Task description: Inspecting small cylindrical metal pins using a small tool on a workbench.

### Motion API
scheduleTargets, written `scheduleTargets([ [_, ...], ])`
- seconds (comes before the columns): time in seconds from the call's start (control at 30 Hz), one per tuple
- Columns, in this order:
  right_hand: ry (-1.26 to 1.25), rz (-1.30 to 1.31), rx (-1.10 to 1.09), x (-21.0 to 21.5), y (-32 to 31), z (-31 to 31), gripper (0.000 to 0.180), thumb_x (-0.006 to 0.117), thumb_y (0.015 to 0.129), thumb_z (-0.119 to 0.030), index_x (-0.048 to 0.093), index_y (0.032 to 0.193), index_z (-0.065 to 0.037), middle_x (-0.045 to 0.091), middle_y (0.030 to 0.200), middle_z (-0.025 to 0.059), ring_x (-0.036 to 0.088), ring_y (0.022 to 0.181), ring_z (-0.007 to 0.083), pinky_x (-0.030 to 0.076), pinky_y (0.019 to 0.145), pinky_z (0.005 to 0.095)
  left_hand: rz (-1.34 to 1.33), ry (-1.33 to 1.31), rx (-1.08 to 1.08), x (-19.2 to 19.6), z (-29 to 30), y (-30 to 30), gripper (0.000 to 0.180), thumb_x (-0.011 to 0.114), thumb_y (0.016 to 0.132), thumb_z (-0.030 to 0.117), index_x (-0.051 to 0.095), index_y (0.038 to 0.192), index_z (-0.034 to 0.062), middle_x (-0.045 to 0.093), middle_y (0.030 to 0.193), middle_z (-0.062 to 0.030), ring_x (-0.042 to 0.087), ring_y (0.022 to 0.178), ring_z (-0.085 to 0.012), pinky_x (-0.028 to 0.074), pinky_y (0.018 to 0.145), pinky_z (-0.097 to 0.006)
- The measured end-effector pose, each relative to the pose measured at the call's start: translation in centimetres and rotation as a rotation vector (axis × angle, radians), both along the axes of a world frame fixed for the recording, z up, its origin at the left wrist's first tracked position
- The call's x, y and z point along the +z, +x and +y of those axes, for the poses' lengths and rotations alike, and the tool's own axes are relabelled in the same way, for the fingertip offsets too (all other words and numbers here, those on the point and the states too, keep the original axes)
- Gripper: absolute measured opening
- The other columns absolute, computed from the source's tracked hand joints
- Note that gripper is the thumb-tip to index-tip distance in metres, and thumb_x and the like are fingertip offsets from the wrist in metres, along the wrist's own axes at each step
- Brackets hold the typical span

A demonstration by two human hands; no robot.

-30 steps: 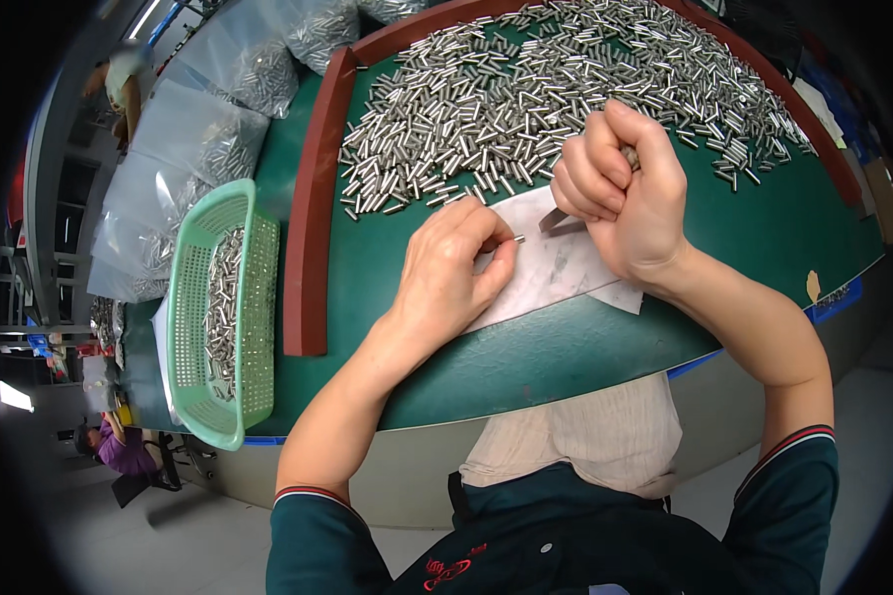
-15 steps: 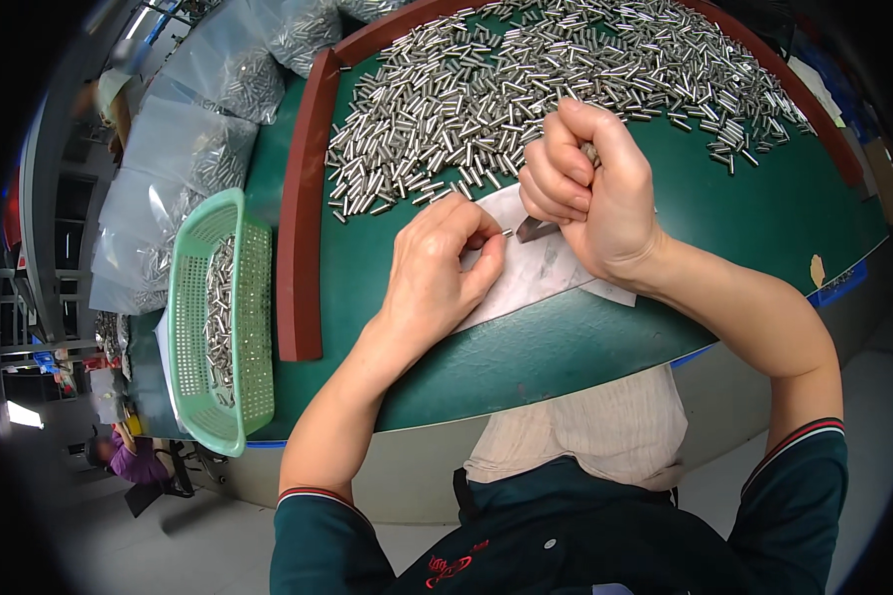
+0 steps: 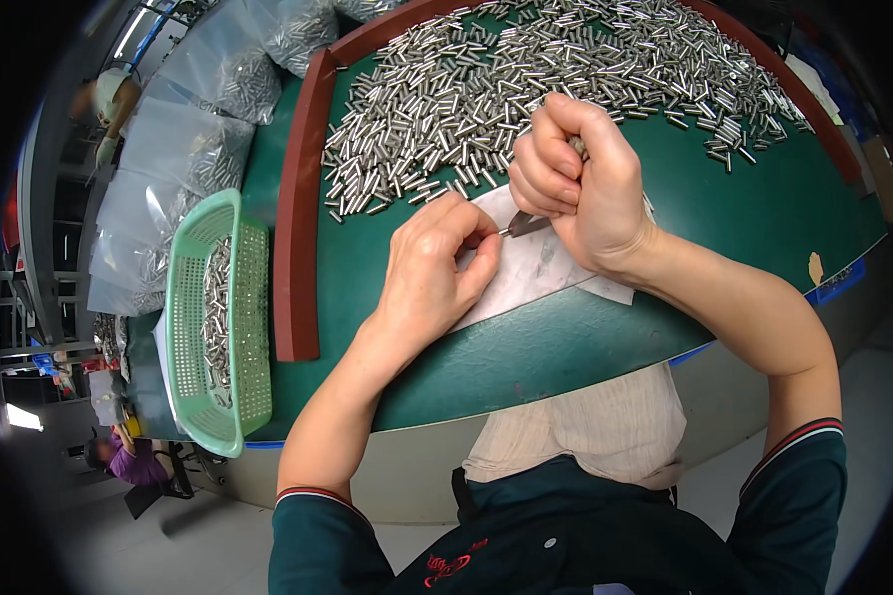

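Observation:
Between the thumb and fingertips of my left hand [image 3: 435, 266] is a small metal pin [image 3: 504, 232], with only its end showing. My right hand [image 3: 587, 193] is closed in a fist around a tool with a dark flat blade [image 3: 528, 224]. The fist hides most of its handle, so the exact kind is unclear. The blade's tip meets or nearly meets the pin's end. Both hands are above a smudged white sheet of paper [image 3: 541, 268] on the green tabletop [image 3: 526, 342]. Beyond them lies a wide heap of loose metal pins [image 3: 446, 119].
A red-brown raised border [image 3: 300, 218] edges the heap. Left of it stands a light green plastic basket [image 3: 258, 347] with pins inside. Clear bags [image 3: 208, 149] of pins line the far left. A blue tray [image 3: 835, 284] is at the right edge. Another person [image 3: 137, 461] is in the left background.
My right hand and the blade have moved slightly left, closing the small gap to the pin. My left hand keeps its pinch and has shifted only a little.

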State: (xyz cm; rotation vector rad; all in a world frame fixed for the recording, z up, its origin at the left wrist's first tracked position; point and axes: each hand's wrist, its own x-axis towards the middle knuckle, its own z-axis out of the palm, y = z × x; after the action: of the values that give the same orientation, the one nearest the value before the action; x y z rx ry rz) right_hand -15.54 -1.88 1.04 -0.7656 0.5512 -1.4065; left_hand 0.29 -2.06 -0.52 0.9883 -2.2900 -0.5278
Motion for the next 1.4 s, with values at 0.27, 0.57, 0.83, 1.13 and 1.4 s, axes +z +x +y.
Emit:
scheduleTargets([
  [0.27, -0.019, 0.011, -0.005, -0.1, 0.4, 0.0, 0.041, 0.031, 0.089, -0.027, 0.025, 0.050, -0.014, 0.024, 0.040, -0.0024, 0.016, 0.037, 0.0076, 0.016, 0.038, 0.0240, -0.017, 0.071, 0.019, 0.2, 0.1, 0.1, 0.006, 0.061, 0.070, 0.000, 0.055, 0.070, -0.0024, 0.053, 0.063, -0.0070, 0.050, 0.053, -0.0124, 0.041, 0.049, -0.024],
  [0.57, -0.107, 0.060, -0.008, 0.1, 1.4, 0.2, 0.032, 0.038, 0.083, -0.016, 0.028, 0.054, -0.008, 0.029, 0.049, -0.0033, 0.024, 0.044, 0.0052, 0.020, 0.039, 0.0232, -0.015, 0.095, 0.043, 0.5, 0.1, -0.2, 0.005, 0.060, 0.067, 0.002, 0.055, 0.067, -0.0006, 0.054, 0.063, -0.0103, 0.054, 0.056, -0.0252, 0.042, 0.051, -0.034],
  [0.83, -0.167, 0.186, -0.118, 0.0, 2.0, 1.3, 0.036, 0.041, 0.085, -0.017, 0.034, 0.051, -0.005, 0.034, 0.048, -0.0029, 0.028, 0.047, 0.0045, 0.024, 0.042, 0.0236, -0.036, -0.015, 0.045, 0.1, 0.3, -0.2, 0.004, 0.059, 0.068, 0.002, 0.055, 0.069, 0.0008, 0.053, 0.065, -0.0096, 0.054, 0.059, -0.0268, 0.042, 0.052, -0.037],
  [1.13, -0.145, 0.219, -0.050, 0.2, 1.2, 1.1, 0.041, 0.032, 0.090, -0.025, 0.027, 0.052, -0.011, 0.026, 0.044, -0.0019, 0.021, 0.041, 0.0075, 0.020, 0.041, 0.0235, 0.821, 1.066, 0.042, 1.5, -1.2, 2.2, 0.015, 0.056, 0.085, 0.013, 0.054, 0.095, 0.0026, 0.058, 0.079, -0.0036, 0.051, 0.065, -0.0067, 0.043, 0.064, -0.020],
  [1.4, -0.105, 0.151, -0.022, -0.2, 1.0, 0.4, 0.040, 0.036, 0.088, -0.023, 0.029, 0.051, -0.009, 0.030, 0.046, -0.0027, 0.024, 0.042, 0.0052, 0.019, 0.040, 0.0227, 1.028, 1.279, 0.021, 1.2, -2.0, 3.2, 0.022, 0.046, 0.089, 0.021, 0.052, 0.097, 0.0015, 0.056, 0.083, -0.0065, 0.052, 0.069, -0.0096, 0.045, 0.065, -0.023],
])
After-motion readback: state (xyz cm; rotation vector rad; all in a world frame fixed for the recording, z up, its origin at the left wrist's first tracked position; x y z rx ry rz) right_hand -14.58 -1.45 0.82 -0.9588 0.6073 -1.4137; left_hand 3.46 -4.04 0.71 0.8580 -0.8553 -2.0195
